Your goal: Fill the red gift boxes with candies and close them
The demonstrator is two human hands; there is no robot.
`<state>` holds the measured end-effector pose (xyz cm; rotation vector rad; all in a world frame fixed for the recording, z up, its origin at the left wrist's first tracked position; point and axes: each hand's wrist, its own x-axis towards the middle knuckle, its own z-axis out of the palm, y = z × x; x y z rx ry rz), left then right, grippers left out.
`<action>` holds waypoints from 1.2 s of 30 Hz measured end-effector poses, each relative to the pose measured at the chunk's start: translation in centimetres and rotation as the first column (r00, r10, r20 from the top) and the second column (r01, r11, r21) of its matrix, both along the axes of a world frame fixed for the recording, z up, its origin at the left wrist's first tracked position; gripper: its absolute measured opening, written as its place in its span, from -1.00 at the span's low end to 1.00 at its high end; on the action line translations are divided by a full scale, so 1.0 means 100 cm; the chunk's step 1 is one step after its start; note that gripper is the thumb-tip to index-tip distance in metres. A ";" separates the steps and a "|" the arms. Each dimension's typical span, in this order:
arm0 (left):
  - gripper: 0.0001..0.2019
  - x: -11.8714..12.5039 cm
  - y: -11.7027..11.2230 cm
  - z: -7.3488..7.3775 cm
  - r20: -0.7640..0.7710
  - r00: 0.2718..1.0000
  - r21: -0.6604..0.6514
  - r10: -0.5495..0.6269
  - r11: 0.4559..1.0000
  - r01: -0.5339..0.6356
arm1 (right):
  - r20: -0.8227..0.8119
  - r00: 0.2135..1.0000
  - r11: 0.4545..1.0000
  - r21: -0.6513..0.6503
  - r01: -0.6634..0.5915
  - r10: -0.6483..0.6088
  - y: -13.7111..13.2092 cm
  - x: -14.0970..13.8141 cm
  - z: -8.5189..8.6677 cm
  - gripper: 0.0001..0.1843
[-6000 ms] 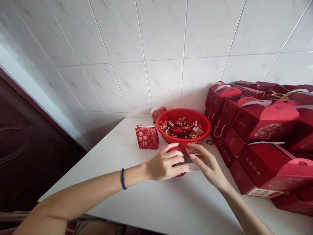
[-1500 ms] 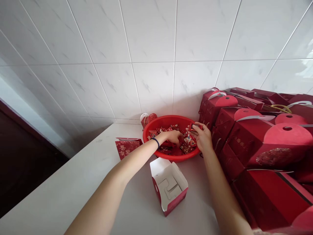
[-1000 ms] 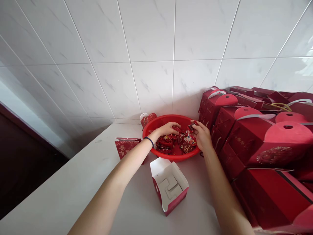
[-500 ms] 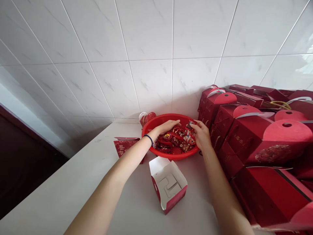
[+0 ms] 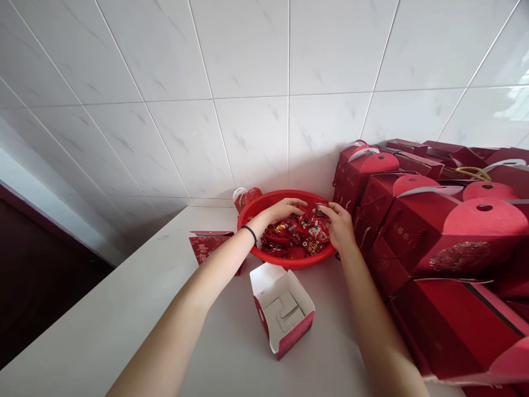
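A red plastic basin (image 5: 252,207) full of wrapped candies (image 5: 295,240) stands on the white counter against the tiled wall. My left hand (image 5: 281,210) reaches into the far side of the basin, fingers curled down over the candies. My right hand (image 5: 339,225) is at the basin's right side and pinches a small wrapped candy (image 5: 320,210) between thumb and fingers. In front of the basin sits a small red gift box (image 5: 283,309), open at the top, with nothing visible inside it.
A closed red box with gold characters (image 5: 206,247) lies left of the basin. A big stack of red handled gift boxes (image 5: 433,231) fills the right side. A small red item (image 5: 247,196) stands behind the basin. A dark door (image 5: 37,275) is at the left.
Six seconds ago both hands were folding the small box; it now stands open and both hands are in the basin. In the last second the left hand shifted slightly among the candies.
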<state>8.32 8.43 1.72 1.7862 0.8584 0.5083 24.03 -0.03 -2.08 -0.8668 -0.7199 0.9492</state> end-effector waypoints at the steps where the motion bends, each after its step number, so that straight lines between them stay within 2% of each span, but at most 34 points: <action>1: -0.61 0.001 -0.001 0.000 0.048 0.999 -0.037 0.013 0.999 -0.011 | -0.004 1.000 1.000 0.001 0.002 -0.002 0.000 0.000 0.000 -0.63; 5: -0.68 0.010 -0.005 0.002 0.247 0.966 -0.129 0.081 0.990 -0.050 | -0.013 1.000 1.000 0.009 -0.008 0.008 0.001 0.000 0.000 -0.60; 9: -0.77 0.025 -0.007 0.004 0.352 0.929 -0.101 0.111 0.992 -0.081 | -0.032 0.998 0.999 0.011 -0.045 0.045 -0.002 -0.001 0.002 -0.56; 12: -0.73 0.036 -0.005 0.003 0.433 0.892 -0.074 0.128 0.992 -0.106 | -0.065 0.996 0.998 0.020 -0.059 0.061 -0.002 0.000 0.003 -0.52; 15: -0.71 0.044 0.000 0.000 0.444 0.890 -0.002 0.108 0.993 -0.120 | -0.100 0.994 0.999 0.022 -0.031 0.033 -0.001 0.002 0.003 -0.51; 17: -0.63 0.045 0.005 -0.002 0.319 0.945 0.116 0.070 0.987 -0.113 | -0.126 0.992 1.000 0.020 0.016 -0.013 0.001 0.003 0.002 -0.52; 19: -0.51 0.042 0.011 -0.004 0.096 0.994 0.235 0.046 0.970 -0.068 | -0.149 0.987 0.998 0.014 0.065 -0.063 0.003 0.004 0.001 -0.55; 21: -0.52 0.038 0.017 -0.006 -0.121 0.992 0.304 0.040 0.953 -0.001 | -0.165 0.981 0.994 0.004 0.107 -0.105 0.004 0.004 0.001 -0.58; 24: -0.59 0.033 0.025 -0.014 -0.340 0.940 0.337 0.016 0.935 0.106 | -0.178 0.973 0.989 -0.015 0.146 -0.146 0.005 0.004 0.001 -0.63; 28: -0.37 0.037 0.026 -0.026 -0.591 0.805 0.332 -0.043 0.897 0.292 | -0.181 0.970 0.987 -0.035 0.159 -0.163 0.004 0.002 0.003 -0.65; 31: -0.32 0.043 0.021 -0.031 -0.697 0.717 0.342 -0.031 0.864 0.370 | -0.182 0.972 0.988 -0.040 0.146 -0.151 0.003 0.001 0.005 -0.65; 36: -0.53 0.047 0.015 -0.032 -0.778 0.625 0.378 0.055 0.836 0.398 | -0.185 0.974 0.992 -0.049 0.120 -0.127 0.001 0.000 0.008 -0.69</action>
